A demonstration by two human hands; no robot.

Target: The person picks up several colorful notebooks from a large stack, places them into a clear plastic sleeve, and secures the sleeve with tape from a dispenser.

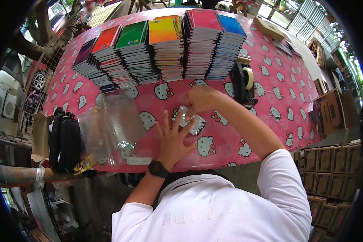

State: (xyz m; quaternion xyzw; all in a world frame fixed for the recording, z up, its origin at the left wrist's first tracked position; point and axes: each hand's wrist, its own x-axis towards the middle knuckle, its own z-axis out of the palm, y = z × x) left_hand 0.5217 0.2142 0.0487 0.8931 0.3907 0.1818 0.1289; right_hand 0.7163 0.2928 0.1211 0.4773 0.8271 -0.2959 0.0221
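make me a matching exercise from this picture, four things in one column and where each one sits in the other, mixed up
Things:
1. tape dispenser
2. stack of clear plastic bags
3. small clear packet
4. spiral notebooks

Places:
A. under the left hand and right hand, near the table's front edge
B. in stacked rows along the far side of the pink table
C. black, just right of the right hand
D. lying flat to the left of the left hand

Pairs: 1-C, 2-D, 3-A, 4-B
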